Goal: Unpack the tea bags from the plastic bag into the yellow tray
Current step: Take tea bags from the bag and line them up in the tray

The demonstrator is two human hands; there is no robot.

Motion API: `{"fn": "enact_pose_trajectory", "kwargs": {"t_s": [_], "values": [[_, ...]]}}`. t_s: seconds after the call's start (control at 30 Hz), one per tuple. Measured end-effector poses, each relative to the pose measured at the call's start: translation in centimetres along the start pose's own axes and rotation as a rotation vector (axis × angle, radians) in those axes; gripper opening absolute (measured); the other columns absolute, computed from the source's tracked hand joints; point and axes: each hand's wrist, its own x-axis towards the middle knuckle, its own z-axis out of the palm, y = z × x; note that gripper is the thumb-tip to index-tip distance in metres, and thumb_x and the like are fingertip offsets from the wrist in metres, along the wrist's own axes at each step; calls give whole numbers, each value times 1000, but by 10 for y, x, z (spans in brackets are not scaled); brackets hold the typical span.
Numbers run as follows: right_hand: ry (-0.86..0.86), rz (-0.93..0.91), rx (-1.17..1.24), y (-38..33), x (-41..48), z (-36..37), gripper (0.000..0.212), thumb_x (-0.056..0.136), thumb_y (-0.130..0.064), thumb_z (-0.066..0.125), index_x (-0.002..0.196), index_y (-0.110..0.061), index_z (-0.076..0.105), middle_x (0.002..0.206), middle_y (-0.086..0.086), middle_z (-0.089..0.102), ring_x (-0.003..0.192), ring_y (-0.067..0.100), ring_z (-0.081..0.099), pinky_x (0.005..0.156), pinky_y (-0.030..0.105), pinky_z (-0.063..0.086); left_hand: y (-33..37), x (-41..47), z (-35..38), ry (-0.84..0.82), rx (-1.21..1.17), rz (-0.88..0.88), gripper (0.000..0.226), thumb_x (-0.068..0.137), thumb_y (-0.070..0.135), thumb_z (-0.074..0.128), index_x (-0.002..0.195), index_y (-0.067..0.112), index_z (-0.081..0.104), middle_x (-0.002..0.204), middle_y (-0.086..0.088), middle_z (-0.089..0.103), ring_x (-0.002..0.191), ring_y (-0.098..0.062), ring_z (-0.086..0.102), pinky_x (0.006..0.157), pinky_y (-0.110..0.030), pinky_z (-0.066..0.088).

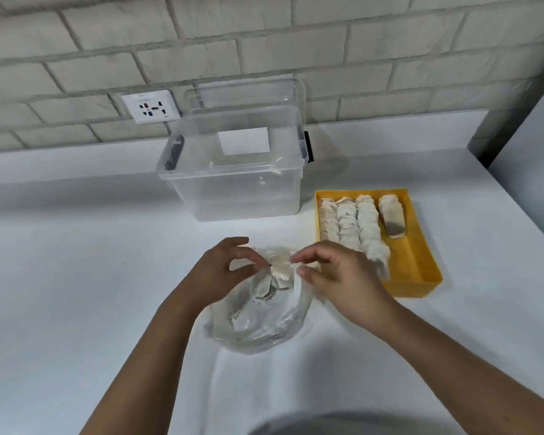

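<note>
A clear plastic bag (261, 328) lies on the white counter with several white tea bags (277, 277) bunched at its mouth. My left hand (223, 271) pinches the bag's left rim. My right hand (336, 277) pinches the right side of the opening, its fingertips touching a tea bag there. To the right stands the yellow tray (421, 265), holding rows of tea bags (355, 224) along its left and far parts; its near right part is bare.
A clear plastic storage box (239, 183) with its lid propped up stands behind the bag, left of the tray. A wall socket (151, 106) sits on the brick wall. The white counter (76, 277) stretches left and forward.
</note>
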Motion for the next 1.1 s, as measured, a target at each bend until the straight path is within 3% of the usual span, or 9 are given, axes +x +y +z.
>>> {"fn": "enact_pose_trajectory", "kwargs": {"t_s": [0.17, 0.23, 0.33, 0.43, 0.57, 0.7, 0.8, 0.93, 1.1], "values": [[-353, -143, -320, 16, -16, 65, 25, 97, -22, 53, 118, -19, 65, 118, -5, 63, 107, 13, 59, 93, 28, 47, -13, -7, 12, -22, 267, -37, 40, 92, 5, 63, 110, 39, 74, 143, 8, 53, 126, -13, 56, 97, -31, 47], [-388, -111, -432, 16, -15, 72, 35, 97, -25, 51, 131, -18, 55, 133, -2, 54, 116, 18, 55, 97, 30, 44, -11, -9, 13, -4, 270, -22, 52, 89, -4, 58, 119, 36, 72, 137, 7, 57, 114, -17, 61, 90, -34, 52], [-380, -6, -492, 15, -11, 72, 64, 92, -35, 60, 147, -19, 31, 156, 0, 22, 126, 21, 48, 99, 30, 42, -8, -12, 12, 18, 240, 1, 59, 86, -9, 56, 129, 30, 66, 133, 3, 60, 108, -20, 62, 89, -33, 50], [-339, 50, -469, 15, -5, 73, 82, 83, -39, 70, 148, -22, 23, 159, -4, 7, 112, 20, 58, 91, 32, 49, -13, -13, 7, 40, 219, 7, 63, 86, -9, 57, 136, 30, 61, 133, 1, 61, 110, -20, 61, 89, -24, 46], [-267, 74, -468, 17, 8, 77, 78, 81, -43, 70, 143, -19, 29, 152, -4, 28, 111, 19, 57, 78, 26, 42, -21, -15, 5, 87, 219, 11, 70, 86, -8, 56, 142, 34, 53, 140, 1, 55, 120, -22, 57, 94, -32, 49], [-296, 103, -479, 18, 14, 79, 68, 88, -40, 64, 145, -22, 33, 150, -3, 34, 124, 21, 51, 89, 28, 43, -25, -16, 7, 105, 241, -2, 73, 87, -7, 55, 148, 32, 46, 153, 0, 43, 134, -23, 50, 102, -39, 48], [-315, 106, -449, 19, 13, 78, 58, 88, -36, 66, 140, -21, 45, 143, -3, 40, 121, 18, 52, 94, 27, 42, -26, -18, 8, 99, 253, -10, 73, 88, -6, 54, 150, 30, 42, 154, 0, 42, 133, -23, 50, 101, -35, 47], [-171, 130, -364, 24, 12, 78, 45, 86, -29, 71, 127, -17, 58, 124, 1, 57, 112, 17, 57, 92, 24, 43, -28, -23, 10, 75, 232, -9, 75, 86, -6, 53, 150, 32, 41, 149, 2, 47, 128, -21, 53, 96, -35, 49], [-56, 143, -396, 27, 16, 87, 28, 85, -33, 70, 108, -16, 69, 107, 0, 64, 99, 17, 61, 85, 31, 50, -28, -25, 9, 68, 211, -9, 75, 86, -4, 55, 149, 34, 42, 147, 5, 49, 123, -20, 56, 93, -38, 52]]}}
